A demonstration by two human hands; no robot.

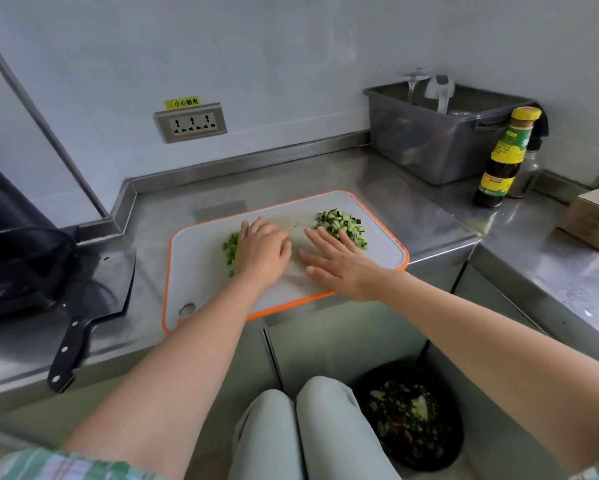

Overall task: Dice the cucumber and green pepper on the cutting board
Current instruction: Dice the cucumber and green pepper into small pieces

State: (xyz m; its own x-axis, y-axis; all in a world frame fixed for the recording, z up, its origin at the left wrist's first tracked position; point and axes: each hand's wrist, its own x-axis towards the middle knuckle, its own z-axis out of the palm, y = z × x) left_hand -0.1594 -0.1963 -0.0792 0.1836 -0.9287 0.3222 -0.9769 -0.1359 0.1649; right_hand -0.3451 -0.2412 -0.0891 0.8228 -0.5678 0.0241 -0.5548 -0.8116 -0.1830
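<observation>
**Loose dice on the board, knife set aside**

Both vegetables lie on the cutting board [201,271] as small pieces. The pepper dice [231,247] sit in a narrow strip toward the board's left, and the cucumber dice [343,223] form a heap at its far right corner. No whole piece of either shows, so the cutting looks largely done, and what remains is probably gathering and tidying.

The left hand [261,251] lies palm down with its fingers loosely bent, its outer edge against the pepper strip. No grip on anything shows. The right hand [339,265] rests flat on the board with fingers straight and spread wide, the fingertips just touching the near edge of the cucumber heap. Neither hand holds a tool.

The pieces should be light, wet and slippery. They are firm enough not to crush under a gentle push, but they are loose, so they will likely roll and scatter. Pinching them singly would be slow. Raking them with the side of a cupped hand, or sweeping them with a flat palm, suits them better.

The knife [97,292] lies on the counter [412,202] just left of the board, well apart from both hands. Its blade is broad, and the dark handle points toward the person. It is probably heavy, and the handle is the place to take it. The blade's flat could also scoop the dice.

A bin [426,464] holding scraps stands on the floor below.
</observation>
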